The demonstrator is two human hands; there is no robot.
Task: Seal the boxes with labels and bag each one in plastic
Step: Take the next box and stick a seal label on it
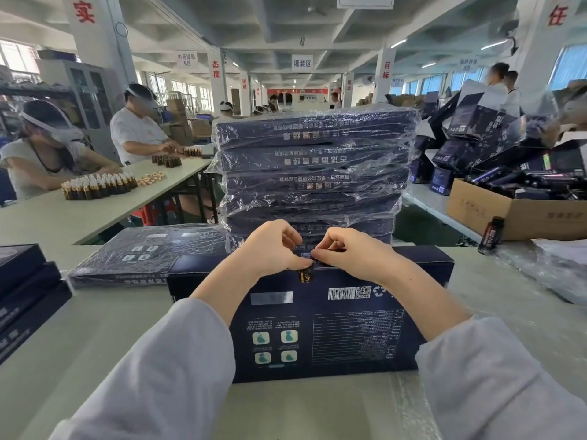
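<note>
Head cam, and it's the only view we get. The box (317, 338) we're sealing lies flat on the bench (95, 328) right in front of us, long axis running left to right, printed face up with the barcode toward the far edge. The label (306, 276) sits about halfway along that far long edge. Its dark tab with gold print lies on the top face, and the rest seems to fold over to the far wall, where we can't see it.

Both hands meet right on that spot. Our left hand (273, 249) comes in from the left with its fingers curled and the thumb pinching the label at the edge. Our right hand (352, 252) comes from the right and pinches the same bit with its fingertips. Neither is really nearer, since both are touching it.

We'd say the sealing step is mid-way, so the next move is rubbing the tab flat toward us and down the far side. Just beyond the hands stands the stack of bagged boxes (314, 160), touching or nearly touching our box, so there's little room back there. Loose plastic (556, 274) for bagging lies on the right, so the right hand is the closer one for that.
</note>
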